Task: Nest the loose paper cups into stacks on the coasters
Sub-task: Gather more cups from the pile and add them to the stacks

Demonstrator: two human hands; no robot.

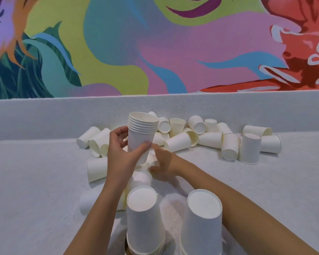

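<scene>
Head view: left hand (121, 157) gripped a rim-up nested stack (142, 133) by its side wall, above the surface (35, 181); right hand (166, 163) lay against a blurred cup (151, 161), grip not readable. Paper judged light, thin and easily crushed, so take mid-wall, gently. Inverted stacks (145, 218) stood close in front, loose cups (191, 138) crowded the rear edge; open room lay to both sides.

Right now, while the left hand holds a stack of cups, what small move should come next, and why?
Probably the right hand should take the loose cup by its fingers and bring it to the held stack. The left hand grips that stack mouth up, the right hand is open and holds nothing, and many cups lie loose behind.
</scene>
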